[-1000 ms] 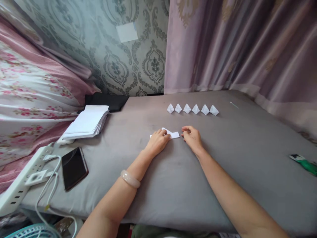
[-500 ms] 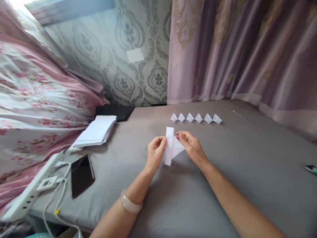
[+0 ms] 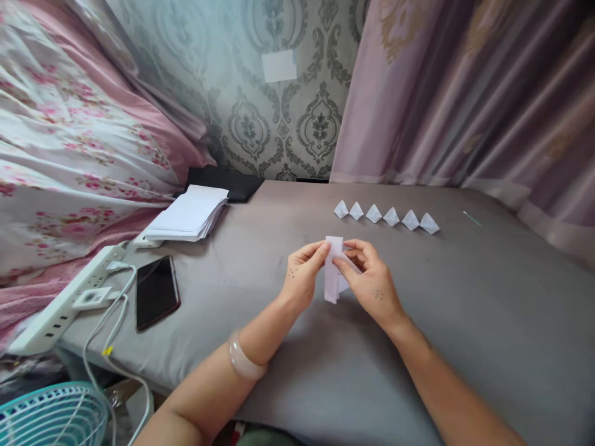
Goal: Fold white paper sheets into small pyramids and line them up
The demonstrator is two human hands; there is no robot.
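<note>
A partly folded sheet of white paper [image 3: 331, 282] is held upright above the grey surface, between both hands. My left hand [image 3: 302, 275] pinches its left edge near the top, thumb in front. On the right side my right hand [image 3: 374, 279] is closed on the paper, its thumb pressed against the front and fingers behind a slanted flap. Part of that flap is hidden by the right thumb. Beyond the hands stands a row of several small folded white paper shapes [image 3: 391, 216].
Grey cloth [image 3: 260, 248] covers the surface. At left lie a paper stack [image 3: 188, 212], a black flat item [image 3: 242, 186], a phone [image 3: 157, 292] and a power strip [image 3: 65, 303] with white cables. A turquoise fan [image 3: 56, 412] stands at lower left. A thin stick [image 3: 472, 218] lies far right.
The right thumb has moved left onto the front of the paper, and the right fingers now cover more of the flap. The camera view has tilted down, bringing the fan into sight.
</note>
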